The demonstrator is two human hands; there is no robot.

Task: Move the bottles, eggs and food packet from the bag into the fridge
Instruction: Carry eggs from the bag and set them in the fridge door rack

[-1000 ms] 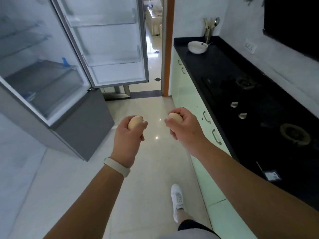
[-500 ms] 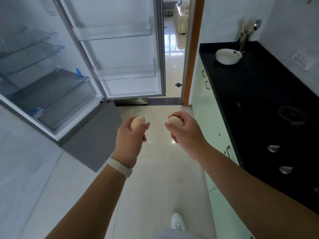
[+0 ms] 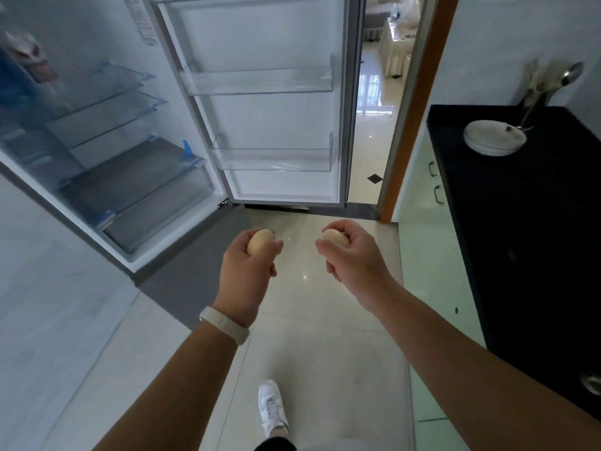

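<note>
My left hand [image 3: 247,271] grips a pale brown egg [image 3: 260,240] at the centre of the view, above the floor. A second egg [image 3: 335,237] sits in the curled fingers of my right hand [image 3: 354,258], just to the right. The fridge [image 3: 107,151] stands open at the left, with glass shelves and a drawer at the bottom. Its door [image 3: 270,102] swings out ahead of me and carries clear door racks [image 3: 260,81]. Blurred packets [image 3: 29,56] show on an upper shelf at far left. The bag is out of view.
A black counter [image 3: 520,206] with pale green cabinet fronts runs along the right, bearing stacked white plates [image 3: 494,138] and a utensil holder [image 3: 540,89]. A doorway [image 3: 383,102] with an orange frame opens behind the fridge door. My white shoe [image 3: 271,406] is on the tiled floor.
I have walked closer to the fridge; its door and shelves appear larger and nearer. Both hands keep their eggs at the same height.
</note>
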